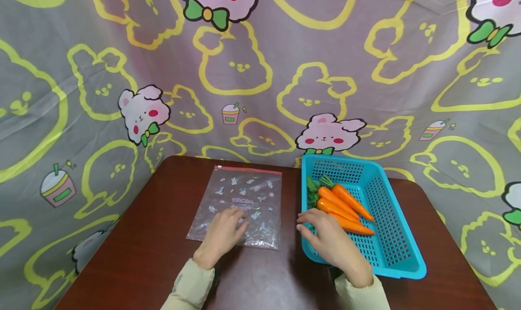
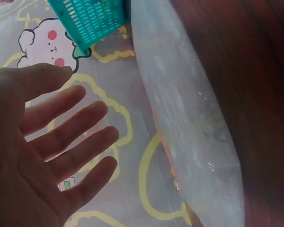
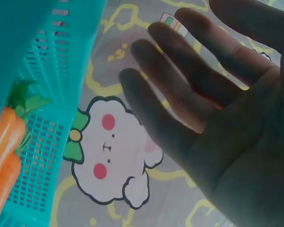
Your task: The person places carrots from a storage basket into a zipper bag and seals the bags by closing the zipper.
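From the head view we look down on a dark reddish-brown tabletop with rounded corners, backed on all sides by a grey cloth printed with yellow rabbit outlines, pink rabbits with green bows and little drink cups. Flat on the wood lies a clear zip bag with a red strip along its far edge and pale printed figures. Our left hand rests on the bag's near part, its grip spread, fingers straight. To the right stands a turquoise slotted basket, and inside it, toward its left wall, lie three orange carrots with green tops pointing away from us. Our right hand sits over the basket's near left corner, fingers loosely extended, just beside the carrots; whether it touches them we cannot tell.

Over to the left wrist view: the left hand shows its palm, fingers straight and slightly apart, holding nothing. Beyond it we see the cloth, the bag edge-on against the dark tabletop, and a corner of the basket at the top.

Now the right wrist view: the right hand is in shadow, palm showing, grip spread, nothing in it. At left, the basket with the carrots inside, and a pink rabbit on the cloth behind.
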`<state>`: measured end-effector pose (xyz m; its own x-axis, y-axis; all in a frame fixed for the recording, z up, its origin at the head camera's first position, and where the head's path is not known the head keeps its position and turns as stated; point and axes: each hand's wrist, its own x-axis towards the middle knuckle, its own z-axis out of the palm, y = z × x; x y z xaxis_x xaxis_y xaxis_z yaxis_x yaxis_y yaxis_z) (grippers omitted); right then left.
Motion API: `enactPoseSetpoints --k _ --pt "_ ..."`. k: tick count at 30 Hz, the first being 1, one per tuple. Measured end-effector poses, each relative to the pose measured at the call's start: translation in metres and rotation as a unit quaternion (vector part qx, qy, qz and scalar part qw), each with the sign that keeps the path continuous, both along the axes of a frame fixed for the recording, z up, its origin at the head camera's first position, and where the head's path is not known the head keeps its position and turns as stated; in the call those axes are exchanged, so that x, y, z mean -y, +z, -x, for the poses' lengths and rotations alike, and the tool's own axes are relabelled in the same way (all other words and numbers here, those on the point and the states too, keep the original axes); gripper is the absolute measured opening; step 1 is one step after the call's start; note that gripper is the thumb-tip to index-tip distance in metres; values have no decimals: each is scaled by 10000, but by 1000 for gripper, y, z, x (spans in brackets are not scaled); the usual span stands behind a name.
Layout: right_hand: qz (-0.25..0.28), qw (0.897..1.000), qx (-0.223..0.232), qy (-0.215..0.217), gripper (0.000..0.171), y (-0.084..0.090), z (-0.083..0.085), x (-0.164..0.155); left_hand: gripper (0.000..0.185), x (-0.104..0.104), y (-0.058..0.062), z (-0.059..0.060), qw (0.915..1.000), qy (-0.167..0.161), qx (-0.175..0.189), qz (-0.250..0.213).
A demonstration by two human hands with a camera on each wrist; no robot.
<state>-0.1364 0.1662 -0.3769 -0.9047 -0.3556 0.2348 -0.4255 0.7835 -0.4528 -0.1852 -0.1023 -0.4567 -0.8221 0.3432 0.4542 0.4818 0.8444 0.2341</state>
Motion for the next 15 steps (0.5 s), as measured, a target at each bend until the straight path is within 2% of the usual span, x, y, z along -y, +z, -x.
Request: enactPoseSetpoints --k 7,15 --pt "149 9990 320 -283 16 -7 -7 9 21 5 -9 2 9987 119 453 -188" --pt "279 9975 327 -552 23 -21 -6 12 29 4 -14 3 9971 197 686 -257"
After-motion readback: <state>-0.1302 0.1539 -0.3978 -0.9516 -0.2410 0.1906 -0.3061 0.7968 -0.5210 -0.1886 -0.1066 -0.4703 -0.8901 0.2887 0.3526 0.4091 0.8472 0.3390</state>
